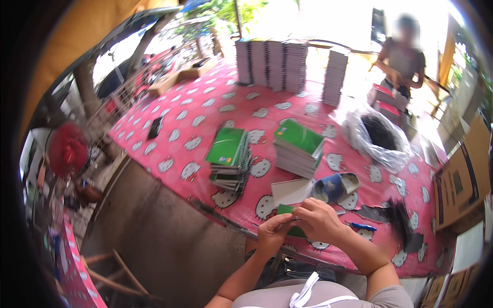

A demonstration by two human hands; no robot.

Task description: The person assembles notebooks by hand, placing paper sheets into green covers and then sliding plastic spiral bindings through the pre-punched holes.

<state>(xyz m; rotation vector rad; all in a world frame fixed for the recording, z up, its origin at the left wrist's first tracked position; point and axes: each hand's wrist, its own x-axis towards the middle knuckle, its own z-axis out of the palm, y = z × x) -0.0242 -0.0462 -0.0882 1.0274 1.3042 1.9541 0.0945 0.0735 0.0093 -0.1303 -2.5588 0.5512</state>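
Both my hands meet over the near edge of a table covered in a pink cartoon-cat cloth [205,110]. My left hand [272,233] and my right hand [318,220] together grip a green-covered notebook [288,219], mostly hidden under the fingers. A thin dark strip runs between my fingertips; what it is I cannot tell. Just beyond my hands lie a grey sheet [291,191] and a blue roll of tape [331,187]. Two stacks of green notebooks [231,156] [299,146] stand further back.
Tall piles of white-edged notebooks [271,61] stand at the far edge. A clear bag of black binding pieces [379,136] sits at right, loose black pieces [398,213] near it. A person [403,56] stands across the table. Cardboard boxes [459,179] are at right, a black phone [154,127] at left.
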